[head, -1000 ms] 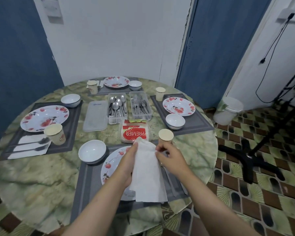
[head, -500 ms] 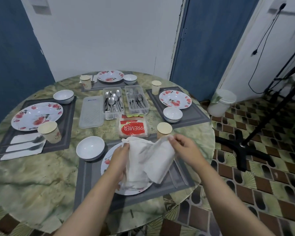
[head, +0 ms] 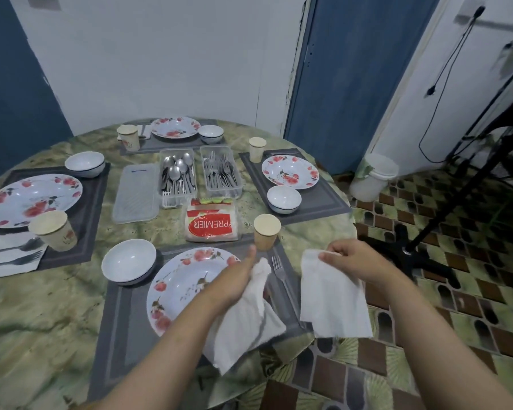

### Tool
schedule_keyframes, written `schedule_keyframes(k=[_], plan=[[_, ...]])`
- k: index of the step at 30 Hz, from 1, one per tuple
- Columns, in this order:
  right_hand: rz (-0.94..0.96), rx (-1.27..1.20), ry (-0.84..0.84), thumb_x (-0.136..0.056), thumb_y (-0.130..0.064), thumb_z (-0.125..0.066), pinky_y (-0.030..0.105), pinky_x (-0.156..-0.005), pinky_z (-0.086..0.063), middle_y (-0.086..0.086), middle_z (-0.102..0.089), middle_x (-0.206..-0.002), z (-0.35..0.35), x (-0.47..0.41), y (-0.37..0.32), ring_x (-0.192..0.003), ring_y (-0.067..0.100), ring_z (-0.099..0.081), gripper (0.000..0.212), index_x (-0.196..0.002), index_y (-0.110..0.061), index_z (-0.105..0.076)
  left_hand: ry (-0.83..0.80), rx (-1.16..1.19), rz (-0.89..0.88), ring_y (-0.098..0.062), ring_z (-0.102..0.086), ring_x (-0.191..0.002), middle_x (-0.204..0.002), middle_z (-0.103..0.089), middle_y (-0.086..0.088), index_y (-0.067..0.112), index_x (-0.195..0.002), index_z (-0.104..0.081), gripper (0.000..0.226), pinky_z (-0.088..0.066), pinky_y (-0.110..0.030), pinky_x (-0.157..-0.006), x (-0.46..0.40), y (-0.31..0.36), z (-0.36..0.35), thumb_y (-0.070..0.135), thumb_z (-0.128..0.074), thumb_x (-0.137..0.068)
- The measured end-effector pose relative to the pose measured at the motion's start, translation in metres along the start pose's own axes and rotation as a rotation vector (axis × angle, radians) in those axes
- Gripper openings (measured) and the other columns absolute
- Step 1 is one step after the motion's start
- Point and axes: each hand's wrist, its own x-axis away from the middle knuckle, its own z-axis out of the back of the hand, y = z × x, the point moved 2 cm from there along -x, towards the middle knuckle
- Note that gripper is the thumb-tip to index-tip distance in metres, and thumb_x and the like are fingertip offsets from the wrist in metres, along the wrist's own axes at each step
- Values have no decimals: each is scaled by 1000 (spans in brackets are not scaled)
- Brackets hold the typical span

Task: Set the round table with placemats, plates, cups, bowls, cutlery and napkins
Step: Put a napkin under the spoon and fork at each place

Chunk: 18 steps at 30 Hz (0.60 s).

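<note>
Head view: one wide-angle frame, looking down on a round marbled green surface (head: 42, 315).
Left hand (head: 237, 279): fingers closed round the bunched top of a white napkin (head: 243, 329), which hangs over the near placemat (head: 125, 321) and the right edge of the near floral plate (head: 184, 282).
Right hand (head: 350, 261): pinches the top edge of a second white napkin (head: 332, 303), hanging flat past the surface's rim, apart from the first.
Near setting: white bowl (head: 128, 264) at the placemat's far left corner; paper cup (head: 266, 231) at its far right; fork (head: 280, 272) lying between plate and right napkin.
Centre: napkin pack (head: 211, 223), spoon tray (head: 178, 176), fork tray (head: 221, 173), tray lid (head: 136, 193).
Other settings: three more placemats carry plates, bowls and cups.
</note>
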Motion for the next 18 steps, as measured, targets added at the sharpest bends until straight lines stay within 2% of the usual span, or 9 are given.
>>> schedule_keyframes(k=[2, 4, 5, 6, 8, 10, 13, 18], plan=[[-5, 45, -24, -91, -37, -64, 27, -60, -39, -8, -58, -66, -11, -14, 16, -67, 10, -54, 30, -65, -21, -60, -12, -252, 7, -26, -55, -118, -132, -59, -8, 11, -122, -61, 64, -40, -32, -92, -11, 2, -23, 60, -32, -94], [-5, 59, -50, -91, -35, -65, 27, -72, -46, -8, -68, -83, -23, -24, 28, -83, 12, -61, 18, -78, -22, -69, -30, -385, 11, -29, -58, -108, -119, -63, -12, 5, -112, -61, 47, -43, -34, -85, -19, 1, -49, 41, -39, -91], [1, 56, -57, -91, -34, -65, 26, -72, -47, -7, -68, -85, -28, -28, 33, -83, 11, -61, 17, -82, -20, -70, -21, -422, 27, -29, -59, -101, -112, -64, -12, 4, -102, -61, 40, -45, -35, -81, -22, 0, -62, 37, -41, -91], [5, 51, -51, -92, -34, -64, 25, -66, -45, -8, -67, -82, -32, -31, 36, -76, 10, -59, 18, -83, -19, -70, 2, -466, 40, -28, -58, -94, -106, -64, -11, 7, -94, -60, 32, -45, -33, -76, -26, -1, -71, 33, -42, -92], [6, 46, -6, -92, -36, -62, 22, -54, -36, -9, -60, -70, -37, -39, 42, -63, 7, -52, 22, -81, -18, -67, 76, -576, 65, -23, -58, -88, -99, -62, -6, 14, -90, -60, 22, -43, -29, -70, -35, -3, -87, 27, -43, -94], [18, 29, 41, -93, -38, -62, 20, -53, -34, -9, -56, -64, -41, -46, 46, -62, 7, -50, 24, -79, -19, -66, 150, -636, 131, -22, -61, -87, -95, -62, -3, 15, -90, -61, 17, -44, -29, -67, -45, -8, -96, 19, -46, -94], [32, -54, 111, -92, -40, -62, 25, -61, -40, -8, -60, -68, -45, -53, 51, -66, 6, -53, 26, -76, -19, -66, 220, -719, 205, -23, -65, -98, -107, -67, -6, 13, -104, -63, 19, -46, -29, -70, -57, -15, -107, 12, -47, -94], [5, -113, 143, -93, -46, -58, 25, -60, -38, -7, -58, -69, -50, -55, 62, -68, 9, -53, 33, -75, -19, -63, 333, -842, 256, -22, -65, -107, -118, -66, -5, 10, -123, -55, 27, -51, -30, -81, -67, -29, -116, 8, -45, -98]])
